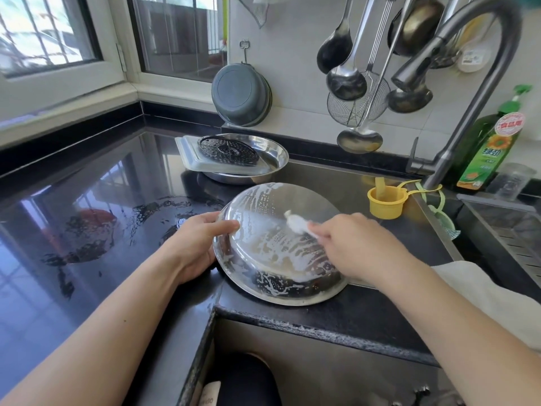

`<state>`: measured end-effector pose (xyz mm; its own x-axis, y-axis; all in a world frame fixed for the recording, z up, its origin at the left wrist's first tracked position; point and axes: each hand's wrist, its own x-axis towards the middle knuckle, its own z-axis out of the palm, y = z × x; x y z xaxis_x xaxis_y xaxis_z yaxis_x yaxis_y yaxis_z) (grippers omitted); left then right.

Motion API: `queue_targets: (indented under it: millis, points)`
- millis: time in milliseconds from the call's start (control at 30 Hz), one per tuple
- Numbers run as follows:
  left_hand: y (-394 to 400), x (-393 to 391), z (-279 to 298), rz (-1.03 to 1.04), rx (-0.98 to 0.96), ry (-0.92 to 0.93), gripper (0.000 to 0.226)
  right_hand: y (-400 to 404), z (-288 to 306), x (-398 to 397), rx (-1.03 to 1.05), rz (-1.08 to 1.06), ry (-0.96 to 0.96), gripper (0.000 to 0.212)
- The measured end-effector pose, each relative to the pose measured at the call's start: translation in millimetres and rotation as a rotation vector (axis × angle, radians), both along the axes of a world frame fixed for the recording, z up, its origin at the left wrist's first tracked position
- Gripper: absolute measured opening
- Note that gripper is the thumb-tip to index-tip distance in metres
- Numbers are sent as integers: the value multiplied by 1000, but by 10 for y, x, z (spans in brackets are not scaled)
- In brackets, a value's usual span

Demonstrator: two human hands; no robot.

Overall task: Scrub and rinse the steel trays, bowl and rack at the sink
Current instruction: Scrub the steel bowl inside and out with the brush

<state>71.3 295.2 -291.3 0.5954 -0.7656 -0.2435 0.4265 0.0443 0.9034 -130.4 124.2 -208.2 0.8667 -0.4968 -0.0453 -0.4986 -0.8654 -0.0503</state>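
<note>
**Now soaping an upturned steel tray on the counter**

Clearly both hands are busy on one piece. The left hand (195, 247) grips the left rim of a round steel tray (263, 253), thumb curled over the top and fingers underneath, tilting it so the far edge stands higher than the near one. The right hand (355, 246) pinches a small white scrubbing pad (296, 223) and presses it against the tray's upturned underside, which is streaked with white suds. The tray's near edge rests on the black counter (351, 317), close to its front edge above the near corner.

Towards the back edge of the counter a second round steel tray (278, 156) holds a rectangular tray (190, 150) laid across it, and a dark perforated rack (228, 150) leans on top of that. A yellow cup (383, 203) sits right of the soapy tray, near the tap (456, 136) base. Green dish soap (489, 150) stands at the back right corner, and the sink (503, 230) lies along the right edge. Ladles (345, 80) hang on the wall behind.
</note>
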Motion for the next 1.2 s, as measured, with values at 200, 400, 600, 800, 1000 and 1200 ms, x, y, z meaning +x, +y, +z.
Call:
queue_targets:
  millis: [200, 400, 600, 800, 1000, 1200]
  points:
    - [1, 6, -1, -12, -21, 32, 32, 294, -47, -54, 132, 130, -25, 45]
    - [11, -17, 26, -13, -18, 38, 31, -40, 27, 27, -78, -53, 17, 50]
    - [20, -36, 64, -9, -12, 33, 31, 186, -15, 87, 4, 129, -5, 48]
    - [38, -81, 112, 4, 17, 18, 30, 89, -2, 169, -48, 57, 26, 53]
    - [31, -74, 126, 16, 20, 15, 30, -68, 42, 230, -55, -9, 43, 52]
    - [57, -57, 156, -20, 42, 26, 27, 115, 18, 190, 43, 91, 22, 46]
